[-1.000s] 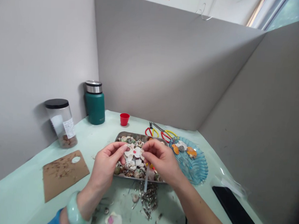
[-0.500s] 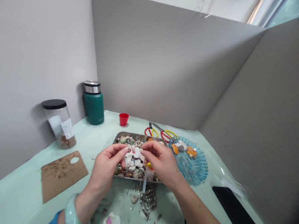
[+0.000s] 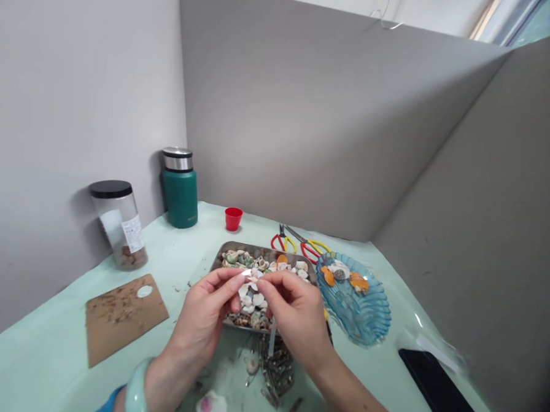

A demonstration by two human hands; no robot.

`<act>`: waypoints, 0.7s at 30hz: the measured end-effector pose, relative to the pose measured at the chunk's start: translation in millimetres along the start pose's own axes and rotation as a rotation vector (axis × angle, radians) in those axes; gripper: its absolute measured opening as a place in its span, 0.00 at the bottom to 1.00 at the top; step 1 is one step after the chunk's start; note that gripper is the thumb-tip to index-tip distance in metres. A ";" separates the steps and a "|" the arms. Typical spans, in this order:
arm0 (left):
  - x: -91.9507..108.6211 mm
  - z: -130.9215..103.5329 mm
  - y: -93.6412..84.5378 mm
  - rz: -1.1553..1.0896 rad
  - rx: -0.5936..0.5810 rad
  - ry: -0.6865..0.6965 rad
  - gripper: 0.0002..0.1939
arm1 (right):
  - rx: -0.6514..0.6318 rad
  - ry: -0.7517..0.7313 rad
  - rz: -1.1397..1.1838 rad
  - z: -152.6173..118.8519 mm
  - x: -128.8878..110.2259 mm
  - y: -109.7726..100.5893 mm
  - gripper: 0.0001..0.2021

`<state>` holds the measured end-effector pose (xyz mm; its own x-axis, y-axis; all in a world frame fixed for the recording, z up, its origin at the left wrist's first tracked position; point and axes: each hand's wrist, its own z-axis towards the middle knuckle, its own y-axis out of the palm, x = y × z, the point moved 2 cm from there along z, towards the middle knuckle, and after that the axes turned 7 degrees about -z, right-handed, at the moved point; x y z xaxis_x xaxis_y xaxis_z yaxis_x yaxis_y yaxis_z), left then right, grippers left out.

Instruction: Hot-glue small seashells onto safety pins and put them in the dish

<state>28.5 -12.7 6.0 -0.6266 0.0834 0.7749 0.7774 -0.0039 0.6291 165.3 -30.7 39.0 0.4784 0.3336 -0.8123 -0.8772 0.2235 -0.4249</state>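
Observation:
Above a metal tray (image 3: 227, 245) full of shells, my left hand (image 3: 202, 313) pinches a small white shell (image 3: 247, 272) between thumb and index finger. My right hand (image 3: 299, 315) is closed in a pinch just beside it, its fingertips almost touching my left; what they hold is too small to make out. Below the right hand a translucent stick (image 3: 271, 340) hangs over the tray's front edge, partly hidden. In front of the tray lies a pile of metal clips (image 3: 278, 372). A white piece with a pink spot (image 3: 211, 407) rests nearer me.
To the right stand a blue scalloped plate (image 3: 366, 312) with orange and white shells and a black flat object (image 3: 445, 390). Scissors (image 3: 307, 244) and a red cup (image 3: 233, 219) lie behind. On the left are a cardboard piece (image 3: 125, 330), a jar (image 3: 120, 222) and a green flask (image 3: 180, 195).
My hands have come closer together, the fingertips nearly meeting over the tray. The white shell between them appears turned more edge-on. The whole view has shifted slightly.

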 end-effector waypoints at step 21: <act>-2.3 -3.4 4.9 0.028 0.000 0.033 0.10 | 0.221 -0.290 -0.260 -13.5 -4.5 8.1 0.07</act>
<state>33.6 -16.3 7.5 -0.6060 0.0499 0.7939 0.7947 -0.0055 0.6070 155.5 -42.8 33.9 0.7009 0.4761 -0.5312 -0.7119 0.5136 -0.4790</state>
